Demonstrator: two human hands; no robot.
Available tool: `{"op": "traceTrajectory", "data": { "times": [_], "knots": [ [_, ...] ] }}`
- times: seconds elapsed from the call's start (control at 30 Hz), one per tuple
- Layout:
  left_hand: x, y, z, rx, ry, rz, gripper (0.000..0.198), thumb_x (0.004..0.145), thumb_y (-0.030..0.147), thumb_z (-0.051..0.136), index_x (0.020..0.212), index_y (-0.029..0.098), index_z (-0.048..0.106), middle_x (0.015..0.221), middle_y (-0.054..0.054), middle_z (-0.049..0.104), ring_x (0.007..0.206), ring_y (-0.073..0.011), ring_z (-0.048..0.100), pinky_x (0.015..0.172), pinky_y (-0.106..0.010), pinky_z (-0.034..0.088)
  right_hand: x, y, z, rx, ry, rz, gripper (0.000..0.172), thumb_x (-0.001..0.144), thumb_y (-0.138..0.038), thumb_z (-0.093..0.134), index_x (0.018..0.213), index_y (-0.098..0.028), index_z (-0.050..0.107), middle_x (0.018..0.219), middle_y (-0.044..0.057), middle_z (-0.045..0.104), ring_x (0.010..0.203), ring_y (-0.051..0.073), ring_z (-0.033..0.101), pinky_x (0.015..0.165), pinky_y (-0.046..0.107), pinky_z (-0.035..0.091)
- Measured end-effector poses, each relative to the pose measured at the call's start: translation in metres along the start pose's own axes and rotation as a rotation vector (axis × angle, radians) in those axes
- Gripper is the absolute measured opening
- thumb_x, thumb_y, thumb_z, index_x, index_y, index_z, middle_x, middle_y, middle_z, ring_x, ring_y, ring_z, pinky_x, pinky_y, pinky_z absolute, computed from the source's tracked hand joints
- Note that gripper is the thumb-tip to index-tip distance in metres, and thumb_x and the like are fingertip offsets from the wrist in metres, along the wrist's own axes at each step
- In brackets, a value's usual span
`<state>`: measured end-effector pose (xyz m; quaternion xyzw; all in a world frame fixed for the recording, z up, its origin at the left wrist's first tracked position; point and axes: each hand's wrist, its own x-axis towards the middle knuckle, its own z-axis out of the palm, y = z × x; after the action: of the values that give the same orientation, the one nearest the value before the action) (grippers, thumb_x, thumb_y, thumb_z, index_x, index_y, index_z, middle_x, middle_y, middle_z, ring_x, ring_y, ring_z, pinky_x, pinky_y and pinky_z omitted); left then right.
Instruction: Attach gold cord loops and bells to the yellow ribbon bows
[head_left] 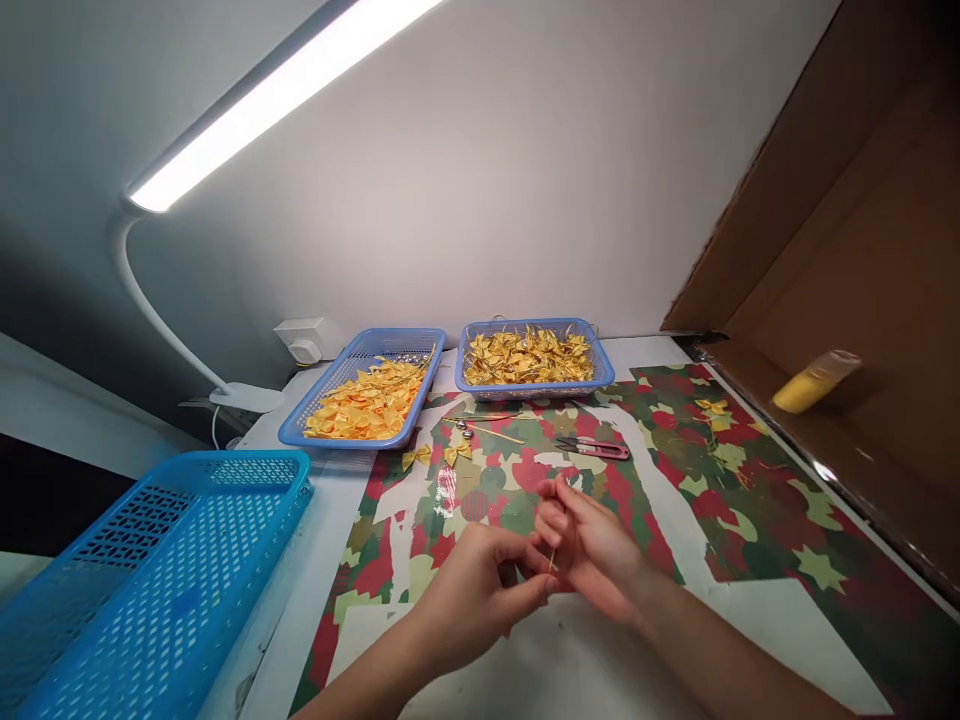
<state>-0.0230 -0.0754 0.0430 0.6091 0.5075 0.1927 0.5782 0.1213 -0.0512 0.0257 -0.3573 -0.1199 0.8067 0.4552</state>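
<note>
A thin gold cord runs between my two hands, above the front of the patterned sheet. My left hand pinches its lower end between thumb and fingertips. The fingers of my right hand are curled closed around the upper part, and they hide whatever else may be there. Farther back lie two yellow ribbon bows, small silver bells and loose gold cord pieces. Pink-handled thread snips rest beyond my right hand.
Two blue baskets stand at the wall: the left basket holds yellow bows, the right basket gold-corded bows. A larger turquoise basket is at left, under a lit lamp. Cardboard walls the right side, near a yellow-filled tube.
</note>
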Motion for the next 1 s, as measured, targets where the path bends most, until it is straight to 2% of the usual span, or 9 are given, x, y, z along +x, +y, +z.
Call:
{"op": "traceTrajectory", "data": {
  "times": [0.07, 0.13, 0.2, 0.3, 0.43, 0.57, 0.63, 0.83, 1.0],
  "knots": [
    [0.004, -0.002, 0.001, 0.042, -0.03, 0.033, 0.023, 0.081, 0.033, 0.062, 0.07, 0.014, 0.069, 0.051, 0.001, 0.054, 0.044, -0.0093, 0.047, 0.042, -0.021, 0.03, -0.001, -0.009, -0.001, -0.074, -0.033, -0.011, 0.043, 0.067, -0.051, 0.082, 0.071, -0.018, 0.055, 0.051, -0.011, 0.03, 0.042, 0.003, 0.021, 0.042, 0.019, 0.026],
    [0.011, -0.006, -0.009, 0.157, -0.024, 0.124, 0.022, 0.081, 0.036, 0.064, 0.077, 0.015, 0.071, 0.059, -0.001, 0.06, 0.052, -0.0123, 0.052, 0.048, -0.023, 0.036, -0.003, -0.018, -0.002, -0.239, -0.074, -0.033, 0.05, 0.068, -0.058, 0.078, 0.069, -0.019, 0.047, 0.056, -0.01, 0.027, 0.046, 0.004, 0.015, 0.042, 0.019, 0.018],
    [0.023, -0.013, -0.031, 0.369, 0.224, 0.254, 0.023, 0.081, 0.038, 0.065, 0.089, 0.017, 0.07, 0.081, -0.005, 0.068, 0.069, -0.0172, 0.059, 0.063, -0.028, 0.046, -0.007, -0.027, -0.004, -0.43, -0.118, -0.064, 0.054, 0.074, -0.063, 0.069, 0.066, -0.02, 0.038, 0.06, -0.009, 0.026, 0.05, 0.006, 0.013, 0.045, 0.021, 0.015],
    [0.045, -0.029, -0.073, 0.715, 0.656, 0.223, 0.024, 0.088, 0.031, 0.054, 0.101, 0.017, 0.067, 0.1, -0.011, 0.066, 0.091, -0.0254, 0.06, 0.083, -0.039, 0.048, -0.012, -0.038, -0.009, -0.71, -0.23, -0.064, 0.049, 0.09, -0.061, 0.045, 0.067, -0.021, 0.026, 0.064, -0.006, 0.023, 0.056, 0.01, 0.011, 0.049, 0.024, 0.012],
    [0.066, -0.044, -0.103, 0.829, 0.656, 0.175, 0.016, 0.084, 0.025, 0.055, 0.089, 0.016, 0.067, 0.095, -0.012, 0.064, 0.093, -0.0296, 0.058, 0.082, -0.042, 0.047, -0.009, -0.044, -0.021, -0.982, -0.277, -0.139, 0.037, 0.099, -0.044, 0.026, 0.069, -0.021, 0.025, 0.069, -0.003, 0.023, 0.061, 0.013, 0.017, 0.052, 0.027, 0.017],
    [0.068, -0.043, -0.099, 0.81, 0.609, 0.187, 0.01, 0.082, 0.023, 0.057, 0.075, 0.018, 0.061, 0.087, -0.01, 0.063, 0.086, -0.0261, 0.057, 0.077, -0.037, 0.045, 0.001, -0.044, -0.03, -1.085, -0.267, -0.227, 0.039, 0.098, -0.047, 0.033, 0.068, -0.022, 0.03, 0.068, -0.003, 0.027, 0.062, 0.014, 0.023, 0.053, 0.027, 0.021],
    [0.067, -0.037, -0.09, 0.725, 0.558, 0.202, 0.013, 0.082, 0.027, 0.06, 0.073, 0.019, 0.059, 0.083, -0.007, 0.063, 0.082, -0.0229, 0.057, 0.073, -0.034, 0.045, 0.007, -0.042, -0.033, -1.071, -0.266, -0.263, 0.041, 0.096, -0.054, 0.038, 0.07, -0.022, 0.037, 0.069, -0.003, 0.032, 0.063, 0.014, 0.028, 0.055, 0.027, 0.024],
    [0.077, -0.017, -0.043, -0.47, 0.203, 0.028, 0.034, 0.074, 0.039, 0.076, 0.092, 0.019, 0.055, 0.072, 0.002, 0.062, 0.061, -0.0102, 0.055, 0.057, -0.021, 0.041, 0.016, -0.036, -0.043, -0.848, -0.24, -0.27, 0.036, 0.093, -0.057, 0.047, 0.085, -0.022, 0.048, 0.07, -0.004, 0.038, 0.061, 0.011, 0.034, 0.056, 0.025, 0.029],
    [0.092, -0.016, -0.011, -0.759, 0.15, 0.091, 0.04, 0.065, 0.03, 0.085, 0.076, 0.019, 0.048, 0.067, 0.005, 0.061, 0.061, -0.0076, 0.056, 0.061, -0.019, 0.044, 0.015, -0.034, -0.055, -0.94, -0.168, -0.36, 0.028, 0.099, -0.047, 0.04, 0.089, -0.022, 0.047, 0.061, -0.006, 0.04, 0.052, 0.01, 0.034, 0.052, 0.024, 0.028]
  ]
}}
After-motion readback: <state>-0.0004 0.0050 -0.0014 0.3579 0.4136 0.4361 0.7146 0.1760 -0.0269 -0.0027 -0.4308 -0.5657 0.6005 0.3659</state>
